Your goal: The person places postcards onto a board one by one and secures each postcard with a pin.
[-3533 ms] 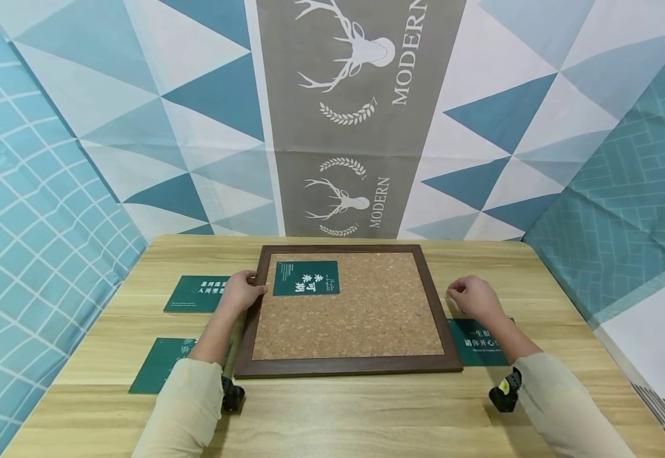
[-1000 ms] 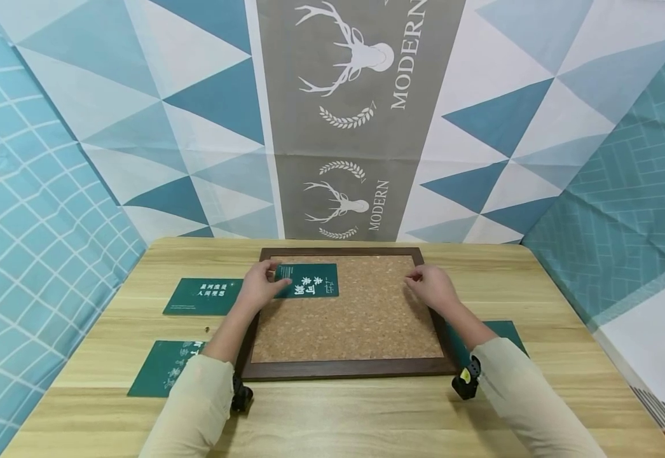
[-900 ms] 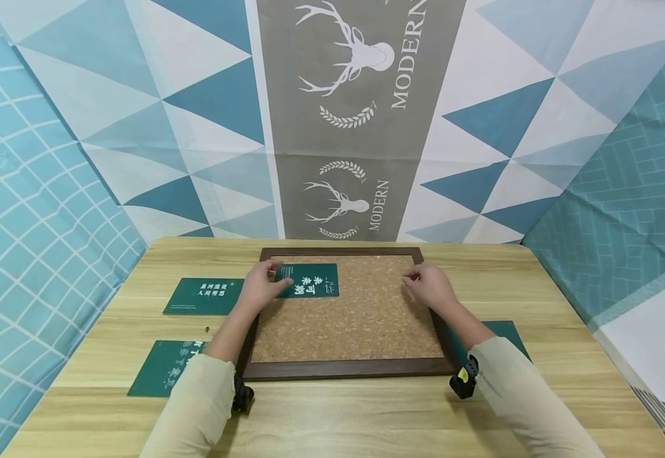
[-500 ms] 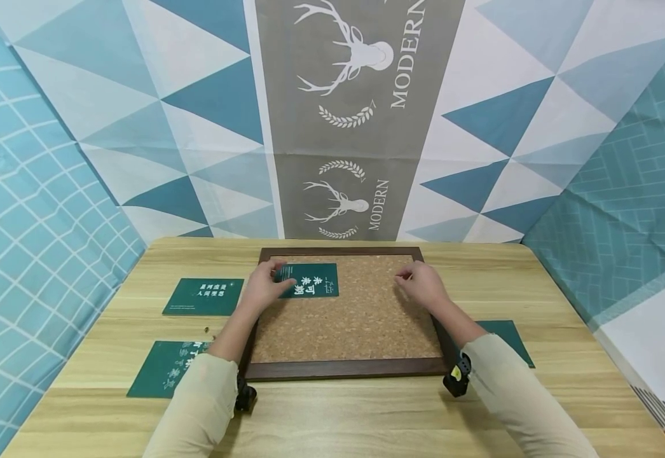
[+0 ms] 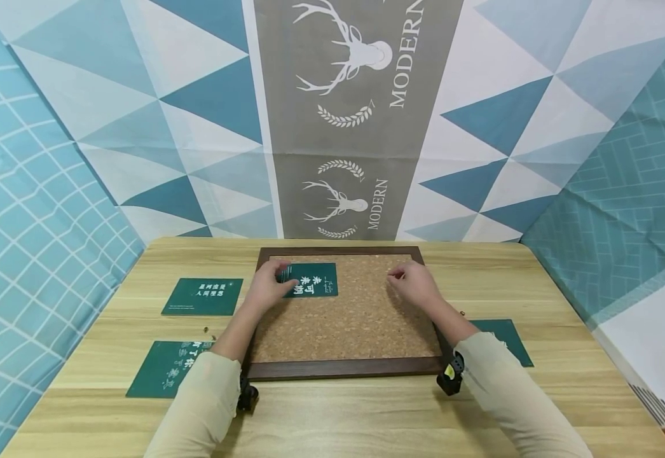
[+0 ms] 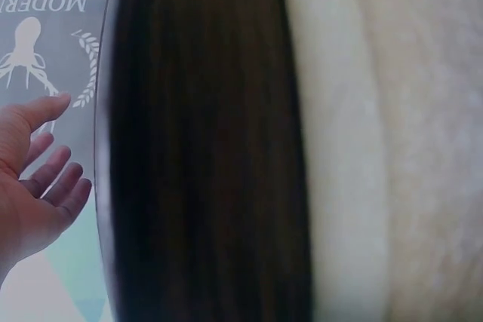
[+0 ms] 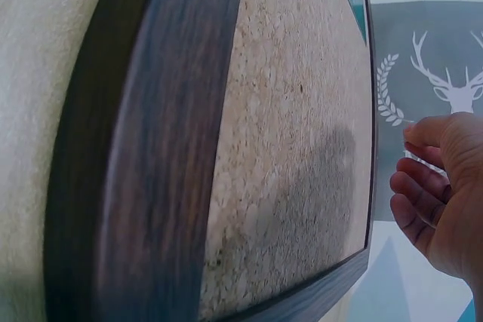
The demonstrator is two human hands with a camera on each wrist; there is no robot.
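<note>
A brown-framed corkboard (image 5: 344,331) lies on the wooden table, and a green card (image 5: 321,280) with white writing rests on its upper left. My left hand (image 5: 266,287) is at that card's left side, thumb and forefinger spread over its edge; in the left wrist view its fingers are loosely bent and apart. Over the right part of the cork, my right hand (image 5: 415,284) pinches something between thumb and forefinger. A thin pin (image 7: 408,121) shows at those fingertips in the right wrist view, mostly hidden by them.
Two green cards lie left of the board, an upper card (image 5: 202,296) and a lower card (image 5: 166,369) partly behind the left arm. Right of it, another green card (image 5: 504,337) is partly covered by the right forearm. Tiny brass-coloured pieces (image 5: 206,329) lie on the table.
My right hand has come from beside the board's right edge to over the cork and drifts left. My left hand has shifted from the frame's left edge onto the card's left side.
</note>
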